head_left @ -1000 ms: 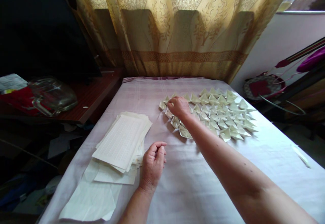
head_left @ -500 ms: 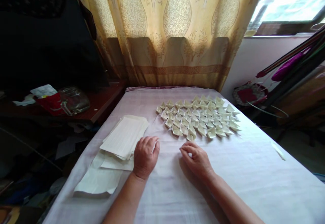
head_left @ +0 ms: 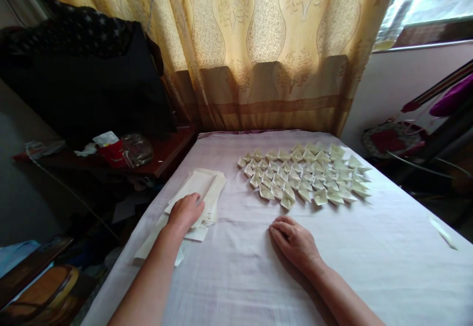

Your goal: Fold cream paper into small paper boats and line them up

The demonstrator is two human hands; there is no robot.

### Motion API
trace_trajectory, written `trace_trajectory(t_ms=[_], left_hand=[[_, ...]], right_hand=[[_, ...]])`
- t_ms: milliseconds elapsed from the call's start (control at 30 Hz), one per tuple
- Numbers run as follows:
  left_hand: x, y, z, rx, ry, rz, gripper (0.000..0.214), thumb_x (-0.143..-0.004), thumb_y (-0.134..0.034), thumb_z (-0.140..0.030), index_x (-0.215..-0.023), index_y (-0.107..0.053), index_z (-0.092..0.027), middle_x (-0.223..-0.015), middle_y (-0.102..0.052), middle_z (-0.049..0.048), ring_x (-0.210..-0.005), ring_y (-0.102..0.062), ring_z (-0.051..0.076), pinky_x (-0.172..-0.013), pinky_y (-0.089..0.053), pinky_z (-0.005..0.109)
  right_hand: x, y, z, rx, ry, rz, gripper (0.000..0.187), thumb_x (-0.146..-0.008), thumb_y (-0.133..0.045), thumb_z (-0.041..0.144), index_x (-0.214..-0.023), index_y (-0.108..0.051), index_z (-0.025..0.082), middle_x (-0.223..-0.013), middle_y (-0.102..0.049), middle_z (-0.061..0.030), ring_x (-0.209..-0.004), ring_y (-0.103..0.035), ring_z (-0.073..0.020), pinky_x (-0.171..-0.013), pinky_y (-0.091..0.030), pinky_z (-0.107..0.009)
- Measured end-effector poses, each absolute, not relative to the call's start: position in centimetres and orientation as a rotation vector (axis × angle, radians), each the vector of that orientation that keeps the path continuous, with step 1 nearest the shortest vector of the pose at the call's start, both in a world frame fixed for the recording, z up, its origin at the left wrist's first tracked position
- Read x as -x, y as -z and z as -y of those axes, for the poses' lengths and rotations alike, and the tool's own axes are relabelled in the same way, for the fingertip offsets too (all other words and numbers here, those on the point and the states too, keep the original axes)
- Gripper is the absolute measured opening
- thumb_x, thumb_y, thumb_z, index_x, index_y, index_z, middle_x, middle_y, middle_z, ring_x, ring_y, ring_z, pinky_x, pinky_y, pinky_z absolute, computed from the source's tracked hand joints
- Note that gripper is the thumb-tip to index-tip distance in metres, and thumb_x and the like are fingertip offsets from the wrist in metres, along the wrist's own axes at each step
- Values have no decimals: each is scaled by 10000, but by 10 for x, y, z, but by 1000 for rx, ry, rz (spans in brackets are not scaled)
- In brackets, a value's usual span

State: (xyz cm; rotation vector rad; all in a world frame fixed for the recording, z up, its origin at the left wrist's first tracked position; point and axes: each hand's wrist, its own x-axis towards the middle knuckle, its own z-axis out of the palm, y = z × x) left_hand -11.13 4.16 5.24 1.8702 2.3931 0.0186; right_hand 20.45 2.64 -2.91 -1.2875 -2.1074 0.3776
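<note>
My left hand (head_left: 185,211) is on the stack of pale paper sheets (head_left: 216,194), its fingers bent and the thumb close to them at the right edge of the top sheet (head_left: 195,184). That sheet sits askew to the left of those beneath; the fingertips are partly hidden. More sheets (head_left: 153,247) stick out below, partly behind my forearm. My right hand (head_left: 295,240) rests on the white cloth with curled fingers and nothing visible in them. Beyond it stand several rows of small folded paper pieces (head_left: 291,171) with pointed tips.
The cloth-covered table (head_left: 229,277) reaches back to a yellow curtain (head_left: 266,35). A thin pale strip (head_left: 443,233) lies near its right edge. Beside it on the left, a brown desk (head_left: 173,153) holds a glass jar (head_left: 137,149), a red container (head_left: 113,154) and a dark screen (head_left: 99,89).
My left hand has moved left onto the paper stack, and the top sheet has shifted off the ones under it. My right hand stays about where it was. The view has turned left.
</note>
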Motion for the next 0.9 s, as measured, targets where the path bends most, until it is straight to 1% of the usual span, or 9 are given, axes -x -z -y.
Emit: trace_trajectory(t_ms=[133, 200, 300, 433, 500, 567, 667, 767, 900], left_hand=[[125, -65, -53, -1882, 70, -2366, 331, -898, -420, -211, -1092, -688, -199, -1109, -735, 98, -1029, -685, 248, -848, -494, 295], [132, -68, -56, -1885, 77, -2366, 404, -885, -415, -183, -1222, -638, -181, -1171, -715, 119, -1062, -676, 259, -864, -493, 303], [138, -70, -59, -1906, 68, -2340, 561, -881, -420, -160, -1440, -460, -188, -1268, -672, 120, -1113, -661, 250, -895, -486, 295], [140, -69, -59, -1972, 65, -2257, 629, -889, -431, -152, -1504, -371, -272, -1291, -666, 78, -1124, -661, 242, -906, -483, 282], [140, -68, -58, -2003, 64, -2227, 650, -890, -431, -146, -1519, -335, -277, -1231, -699, 83, -1079, -683, 256, -891, -492, 301], [143, -67, -58, -2035, 48, -2194, 647, -899, -415, -143, -1526, -318, -271, -1201, -714, 86, -1057, -693, 256, -887, -496, 309], [152, -68, -58, -2077, -8, -2121, 570, -909, -389, -141, -1462, -451, -266, -1289, -667, 62, -1135, -659, 222, -926, -482, 271], [162, -69, -58, -2088, -55, -2078, 519, -879, -394, -123, -1332, -611, -252, -1301, -659, 37, -1165, -642, 201, -947, -475, 243], [166, -72, -61, -2108, -65, -2068, 509, -851, -408, -115, -1286, -652, -220, -1253, -686, 58, -1156, -648, 218, -966, -475, 271]], right_hand=[[-177, 8, -39, 1216, -293, 2218, 249, -894, -494, 211, -964, -732, 225, -957, -711, -50, -799, -671, -161, -721, -500, -252], [-152, -9, -49, 1182, -205, 2303, 270, -892, -511, 175, -1062, -715, 229, -991, -705, -56, -829, -657, -163, -739, -485, -251], [-109, -31, -68, 1111, -11, 2517, 296, -925, -498, 145, -1144, -685, 214, -1055, -687, -86, -906, -627, -185, -798, -465, -284], [-63, -39, -92, 958, 54, 2645, 314, -963, -493, 167, -1232, -634, 244, -1207, -634, -103, -1082, -546, -218, -891, -419, -345], [-50, -36, -100, 898, 82, 2699, 281, -980, -488, 203, -1217, -636, 233, -1251, -609, -111, -1115, -516, -234, -914, -396, -373], [-42, -31, -105, 848, 98, 2757, 226, -980, -498, 226, -1128, -668, 203, -1197, -632, -111, -1092, -518, -237, -897, -392, -370], [-39, -25, -108, 804, 117, 2831, 176, -965, -522, 203, -1009, -685, 155, -1047, -675, -112, -1002, -549, -224, -838, -403, -344], [-40, -23, -111, 774, 138, 2889, 157, -950, -535, 162, -974, -687, 131, -975, -692, -111, -921, -579, -208, -793, -415, -324], [-42, -28, -115, 721, 173, 2952, 171, -953, -527, 152, -972, -695, 125, -959, -701, -116, -899, -601, -201, -779, -427, -315]])
